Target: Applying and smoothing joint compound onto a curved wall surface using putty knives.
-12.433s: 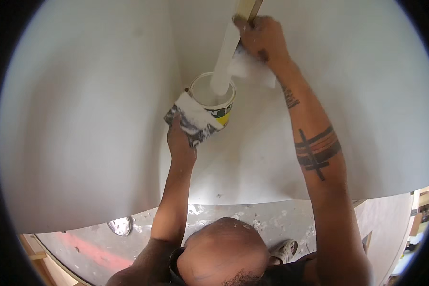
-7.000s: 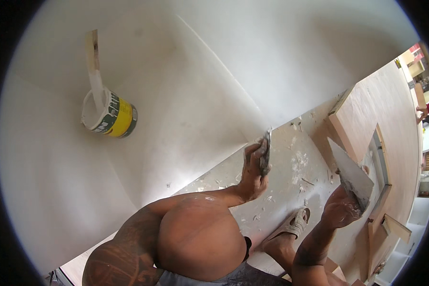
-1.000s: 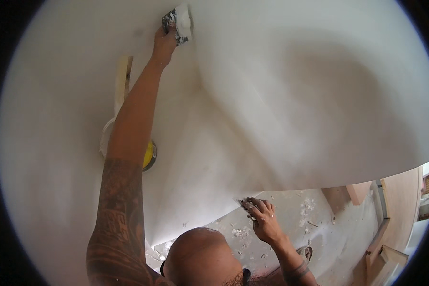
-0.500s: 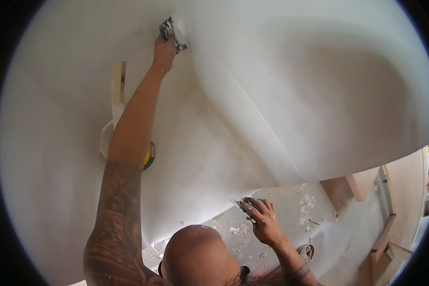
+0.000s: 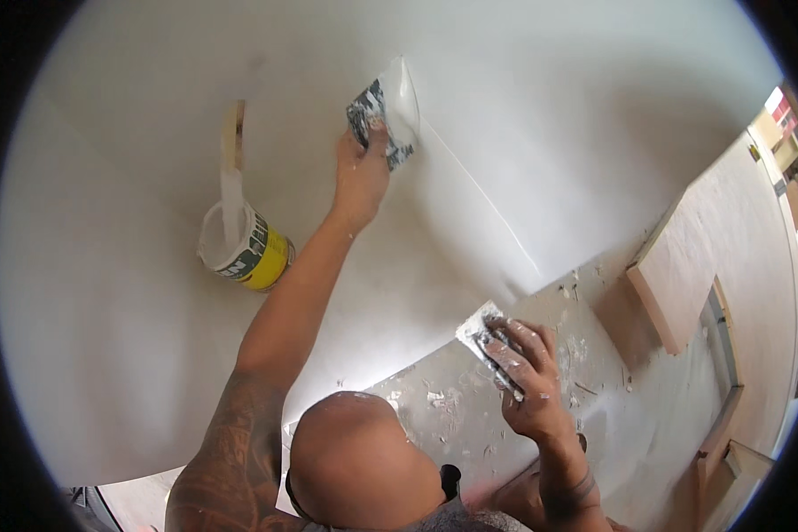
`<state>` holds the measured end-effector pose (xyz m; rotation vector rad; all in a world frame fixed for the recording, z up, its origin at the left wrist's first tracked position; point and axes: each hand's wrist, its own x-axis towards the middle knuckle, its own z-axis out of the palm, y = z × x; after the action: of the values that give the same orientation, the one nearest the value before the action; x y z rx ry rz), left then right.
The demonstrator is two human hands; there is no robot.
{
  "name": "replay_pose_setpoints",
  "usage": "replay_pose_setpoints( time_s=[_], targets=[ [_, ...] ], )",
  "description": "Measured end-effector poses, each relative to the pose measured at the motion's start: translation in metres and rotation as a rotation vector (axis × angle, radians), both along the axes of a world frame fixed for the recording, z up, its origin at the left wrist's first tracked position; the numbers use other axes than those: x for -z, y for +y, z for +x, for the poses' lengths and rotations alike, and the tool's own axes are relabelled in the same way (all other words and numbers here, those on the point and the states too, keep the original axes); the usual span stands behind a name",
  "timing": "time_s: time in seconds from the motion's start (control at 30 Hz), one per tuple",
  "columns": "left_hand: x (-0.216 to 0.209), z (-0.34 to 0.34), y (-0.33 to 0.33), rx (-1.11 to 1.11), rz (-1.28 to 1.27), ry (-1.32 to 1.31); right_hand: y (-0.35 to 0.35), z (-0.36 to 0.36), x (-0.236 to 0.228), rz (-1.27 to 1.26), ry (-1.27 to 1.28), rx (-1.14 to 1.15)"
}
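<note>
My left hand (image 5: 362,173) grips a wide filling knife (image 5: 383,120) with a dark, white-smeared back and a pale blade. The blade lies against a large smooth white surface (image 5: 319,293), at the upper end of a thin white line (image 5: 479,191) running down to the right. Lower right, my right hand (image 5: 532,377) is closed on a second filling knife (image 5: 489,341), its dark grip and pale blade caked with white filler. That one is held off the surface. White smears cover the right fingers.
A yellow and dark green bucket (image 5: 262,257) stands left of my left forearm, with a wooden stick (image 5: 232,177) leaning in it. Splattered floor (image 5: 452,403) with white crumbs shows below. Pale wooden panels (image 5: 700,248) stand at the right.
My left hand has drawn its filling knife down and right to the line's top. My right hand has risen slightly rightward with its own. The bucket, formerly mostly hidden by my arm, now shows.
</note>
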<state>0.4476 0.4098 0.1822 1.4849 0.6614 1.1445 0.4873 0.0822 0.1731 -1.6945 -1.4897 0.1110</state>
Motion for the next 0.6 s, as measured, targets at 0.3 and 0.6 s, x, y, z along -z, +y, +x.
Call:
replay_pose_setpoints(
  time_s=[0.3, 0.6],
  targets=[
    [0.016, -0.028, -0.156, 0.303, -0.024, 0.056, -0.040, 0.019, -0.043, 0.320, -0.193, 0.156],
    [0.028, -0.052, -0.218, 1.133, 0.529, -0.006, -0.109, 0.041, -0.026, 0.571, -0.263, 0.827]
  ],
)
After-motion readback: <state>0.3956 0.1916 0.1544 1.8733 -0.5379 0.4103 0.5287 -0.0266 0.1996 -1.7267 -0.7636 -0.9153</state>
